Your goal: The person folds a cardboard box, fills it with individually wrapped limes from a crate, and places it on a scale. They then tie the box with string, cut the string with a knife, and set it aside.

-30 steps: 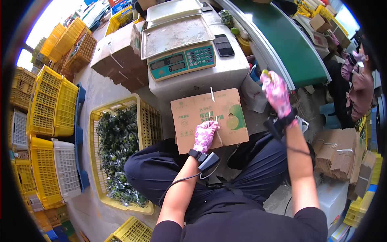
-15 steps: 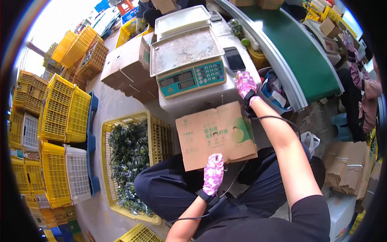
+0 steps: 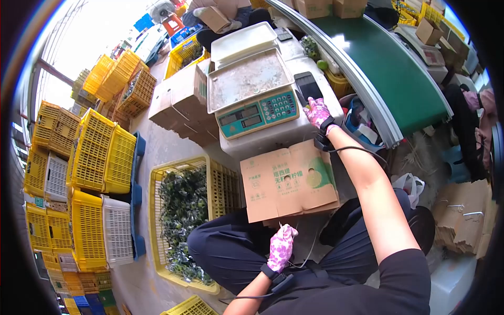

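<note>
My left hand (image 3: 282,247), in a pink-and-white patterned glove, is closed just below the near edge of a flattened cardboard box (image 3: 262,184) with green printing. A thin pale string (image 3: 314,242) runs from its fingers. The box lies tilted in front of my crossed legs, against a white foam block (image 3: 247,148). My right hand (image 3: 317,113), gloved alike, reaches onto the block between a scale (image 3: 252,84) and a black phone (image 3: 307,84). Its fingers are curled beside a small dark thing; I cannot tell what they hold.
A yellow crate (image 3: 214,184) of dark green, plastic-wrapped goods stands left of my knee. Folded cartons (image 3: 178,102) stack beside the scale. Yellow crates (image 3: 97,152) pile at left. A green conveyor (image 3: 386,68) runs at right, near bundled cardboard (image 3: 462,215). Another person (image 3: 226,10) sits beyond the scale.
My left hand has come off the box's face to below its near edge. My right hand stays by the phone. The whole view has shifted slightly right and down.
</note>
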A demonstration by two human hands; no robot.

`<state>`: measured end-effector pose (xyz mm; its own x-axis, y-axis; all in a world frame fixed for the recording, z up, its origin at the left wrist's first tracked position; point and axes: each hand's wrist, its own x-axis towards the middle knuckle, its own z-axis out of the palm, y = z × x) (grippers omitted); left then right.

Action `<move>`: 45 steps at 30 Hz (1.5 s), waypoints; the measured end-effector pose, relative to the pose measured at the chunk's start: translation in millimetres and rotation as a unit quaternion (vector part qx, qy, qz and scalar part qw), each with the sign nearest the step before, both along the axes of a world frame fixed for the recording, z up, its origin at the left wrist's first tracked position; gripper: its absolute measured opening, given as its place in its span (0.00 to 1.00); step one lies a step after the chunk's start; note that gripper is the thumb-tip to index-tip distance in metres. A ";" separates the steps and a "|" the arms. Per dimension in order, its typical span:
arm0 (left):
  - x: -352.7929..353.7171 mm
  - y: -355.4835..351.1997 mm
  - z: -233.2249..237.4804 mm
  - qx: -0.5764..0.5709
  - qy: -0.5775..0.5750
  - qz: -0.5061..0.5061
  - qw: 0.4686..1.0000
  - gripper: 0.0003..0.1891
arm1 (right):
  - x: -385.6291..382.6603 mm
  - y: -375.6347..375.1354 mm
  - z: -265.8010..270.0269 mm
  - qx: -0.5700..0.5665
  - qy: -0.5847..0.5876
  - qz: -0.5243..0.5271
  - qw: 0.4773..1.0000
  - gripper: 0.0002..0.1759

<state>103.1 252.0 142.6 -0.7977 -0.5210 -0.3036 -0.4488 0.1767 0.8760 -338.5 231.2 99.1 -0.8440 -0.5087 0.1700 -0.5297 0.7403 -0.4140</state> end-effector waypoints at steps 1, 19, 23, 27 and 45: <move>1.2 2.3 2.3 0.009 -0.008 0.012 1.000 0.20 | 10.1 1.5 11.2 -0.009 0.001 -0.019 1.000 0.26; 68.6 -32.5 239.4 0.019 0.219 0.093 0.971 0.20 | 278.8 93.7 90.6 -0.100 -0.119 0.374 0.914 0.43; 37.3 -56.5 253.2 -0.009 0.263 0.110 0.959 0.20 | 352.0 73.9 183.2 -0.409 -0.492 0.510 0.575 0.44; 32.8 -81.7 309.0 -0.014 0.445 0.288 0.848 0.15 | 399.3 95.5 175.4 -0.312 -0.256 0.474 0.783 0.24; -27.0 -95.5 203.8 0.016 0.259 -0.284 0.923 0.24 | 245.9 111.9 294.5 -0.239 -0.038 0.307 0.921 0.14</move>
